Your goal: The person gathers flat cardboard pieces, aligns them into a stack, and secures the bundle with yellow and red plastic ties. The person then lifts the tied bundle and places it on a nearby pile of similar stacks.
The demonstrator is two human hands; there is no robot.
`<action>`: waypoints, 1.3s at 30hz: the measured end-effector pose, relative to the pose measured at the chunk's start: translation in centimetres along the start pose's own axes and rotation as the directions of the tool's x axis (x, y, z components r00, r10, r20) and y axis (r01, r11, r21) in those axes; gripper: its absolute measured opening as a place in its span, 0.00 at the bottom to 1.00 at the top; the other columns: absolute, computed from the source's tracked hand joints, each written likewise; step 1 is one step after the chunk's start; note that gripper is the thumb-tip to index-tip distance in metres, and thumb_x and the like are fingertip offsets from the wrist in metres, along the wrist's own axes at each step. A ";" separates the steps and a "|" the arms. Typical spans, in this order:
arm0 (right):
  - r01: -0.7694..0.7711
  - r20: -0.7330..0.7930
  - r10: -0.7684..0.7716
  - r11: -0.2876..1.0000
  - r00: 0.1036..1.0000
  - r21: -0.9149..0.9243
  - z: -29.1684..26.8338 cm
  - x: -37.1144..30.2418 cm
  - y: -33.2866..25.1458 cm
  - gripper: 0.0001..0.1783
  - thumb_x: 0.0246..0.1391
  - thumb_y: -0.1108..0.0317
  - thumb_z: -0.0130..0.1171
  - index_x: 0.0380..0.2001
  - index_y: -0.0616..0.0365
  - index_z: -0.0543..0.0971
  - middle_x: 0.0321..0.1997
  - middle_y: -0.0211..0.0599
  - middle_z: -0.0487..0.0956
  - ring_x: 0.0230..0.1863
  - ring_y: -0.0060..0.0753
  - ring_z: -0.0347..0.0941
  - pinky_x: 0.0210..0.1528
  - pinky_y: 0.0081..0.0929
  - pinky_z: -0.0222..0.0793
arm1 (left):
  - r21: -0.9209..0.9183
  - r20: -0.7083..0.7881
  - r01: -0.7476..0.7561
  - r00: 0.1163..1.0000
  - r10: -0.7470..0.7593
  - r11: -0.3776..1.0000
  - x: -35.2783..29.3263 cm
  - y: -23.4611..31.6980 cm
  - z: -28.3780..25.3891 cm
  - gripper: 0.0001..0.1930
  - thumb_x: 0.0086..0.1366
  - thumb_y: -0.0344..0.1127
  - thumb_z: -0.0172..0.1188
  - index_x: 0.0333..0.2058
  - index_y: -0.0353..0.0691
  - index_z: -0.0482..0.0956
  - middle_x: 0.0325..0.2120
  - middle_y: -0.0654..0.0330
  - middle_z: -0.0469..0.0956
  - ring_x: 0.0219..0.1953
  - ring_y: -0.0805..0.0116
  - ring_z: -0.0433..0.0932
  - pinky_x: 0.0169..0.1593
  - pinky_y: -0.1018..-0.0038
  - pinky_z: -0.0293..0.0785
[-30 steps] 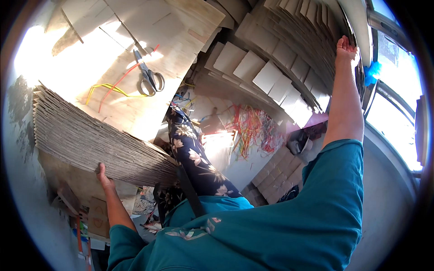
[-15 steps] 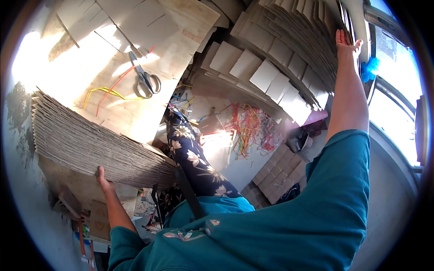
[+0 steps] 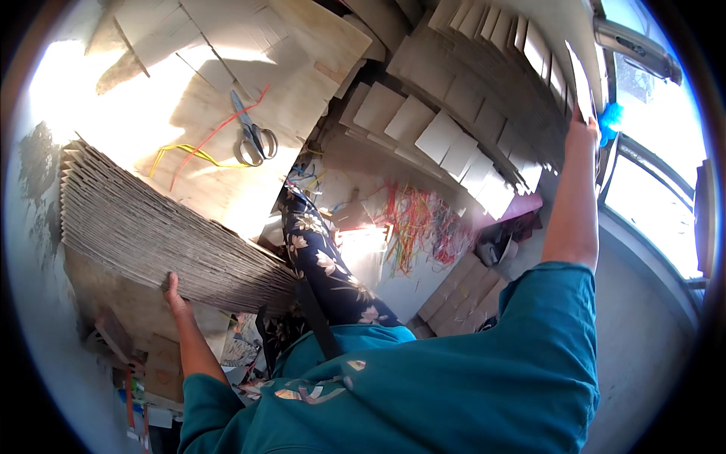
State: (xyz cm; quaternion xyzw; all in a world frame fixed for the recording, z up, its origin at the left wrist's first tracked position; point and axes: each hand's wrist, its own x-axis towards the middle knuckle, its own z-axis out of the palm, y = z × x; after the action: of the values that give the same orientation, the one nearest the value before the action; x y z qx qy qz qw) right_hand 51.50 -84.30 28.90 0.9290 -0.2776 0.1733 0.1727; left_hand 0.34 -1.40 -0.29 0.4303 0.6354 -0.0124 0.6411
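Note:
A long, fanned stack of flat cardboard sheets lies along the near side of the work board at the left. My left hand grips its near edge, thumb up against the sheets and the other fingers hidden. Raised at the far right, my right hand holds a few upright cardboard sheets, seen nearly edge-on. They stand apart from the big pile of cut cardboard to the left of them. Scissors with dark handles lie on the board, beside red and yellow strips.
The pale work board fills the upper left, with a wall on its left. Tangled coloured strips lie low in the middle. Bundled cardboard sits on the floor. A window and a metal bar are at the right.
My right hand has come nearer and closed round a few sheets, which now stand away from the pile. My left hand stays at the stack's edge.

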 end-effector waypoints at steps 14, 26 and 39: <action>-0.151 0.067 0.150 0.989 0.986 0.008 -25.5 -6.4 -3.8 0.30 0.56 0.52 0.53 0.46 0.75 0.70 0.40 0.49 0.78 0.40 0.39 0.76 0.43 0.25 0.74 | -0.026 -0.057 -0.087 0.995 0.085 0.996 -0.7 -0.8 1.8 0.32 0.47 0.32 0.70 0.50 0.27 0.69 0.47 0.55 0.73 0.44 0.63 0.73 0.48 0.70 0.70; 0.241 0.048 -0.377 0.682 0.925 0.691 -37.8 -26.2 -23.4 0.27 0.54 0.75 0.48 0.59 0.65 0.62 0.52 0.47 0.71 0.52 0.36 0.68 0.58 0.28 0.58 | -0.142 0.024 -0.303 0.951 0.310 0.942 2.5 -3.3 2.1 0.35 0.40 0.26 0.74 0.48 0.28 0.68 0.42 0.56 0.74 0.41 0.66 0.74 0.46 0.73 0.72; -0.264 0.209 -0.252 -0.211 0.945 0.941 -35.1 -25.2 -21.1 0.22 0.53 0.77 0.51 0.53 0.67 0.66 0.40 0.41 0.74 0.44 0.28 0.70 0.48 0.23 0.67 | -0.098 -0.077 -0.524 0.852 0.518 0.846 -1.8 -0.7 5.7 0.48 0.42 0.38 0.75 0.58 0.33 0.55 0.50 0.51 0.68 0.50 0.57 0.71 0.52 0.63 0.73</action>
State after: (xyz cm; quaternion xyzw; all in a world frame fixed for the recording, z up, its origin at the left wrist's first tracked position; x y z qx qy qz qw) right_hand 35.88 -41.58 44.57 0.7246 -0.0665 0.1676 -0.6652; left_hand 4.16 -6.04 -0.14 0.5491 0.5095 0.2088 0.6287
